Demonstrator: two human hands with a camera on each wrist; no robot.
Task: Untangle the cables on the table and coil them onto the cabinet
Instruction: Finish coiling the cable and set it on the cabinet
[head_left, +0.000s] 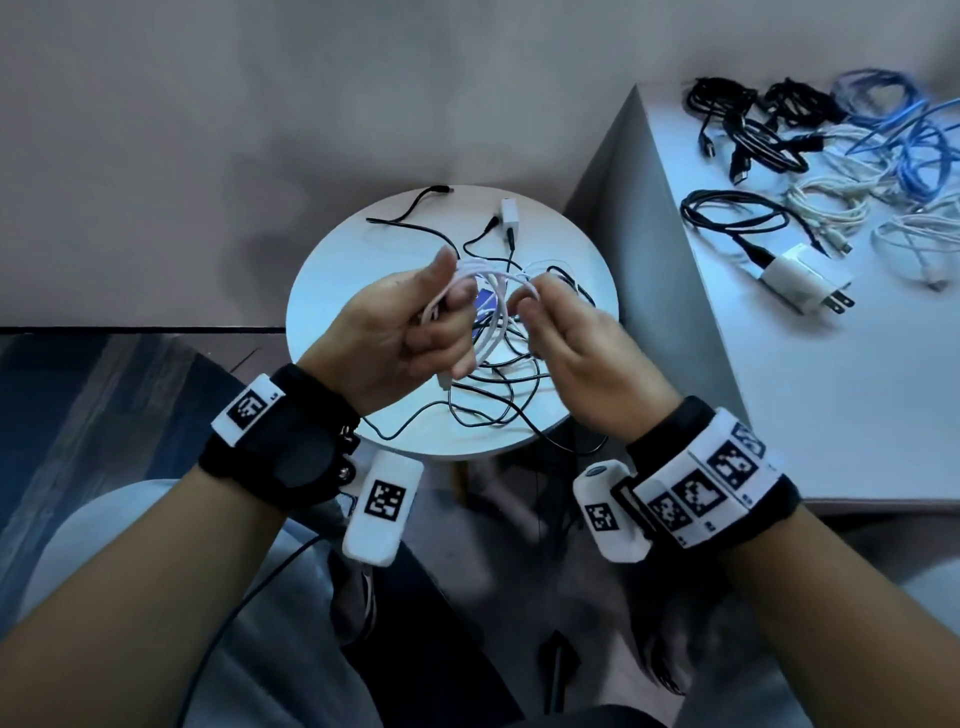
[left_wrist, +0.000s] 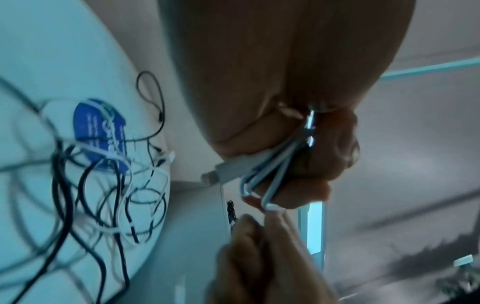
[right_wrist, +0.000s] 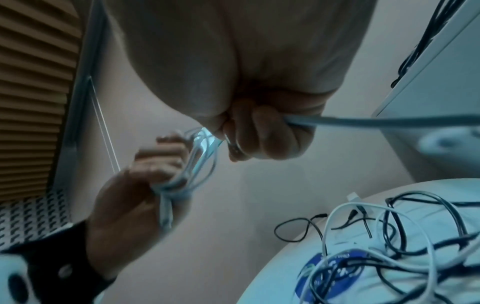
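- Left hand (head_left: 400, 322) grips a smooth white cable (head_left: 488, 332) coiled in loops, above the round desk (head_left: 322, 291).
- Right hand (head_left: 571, 338) pinches the same cable's strand, fingers curled round it.
- Left wrist view alone shows the cable's flat plug (left_wrist: 223, 170) jutting from the fist.
- Thin black cables (head_left: 493, 405) lie tangled on the desk around a blue sticker (right_wrist: 335, 273), clear in the wrist views.
- On the white cabinet (head_left: 779, 389): coiled black, white and blue cables, and a boxy charger (head_left: 800, 275).
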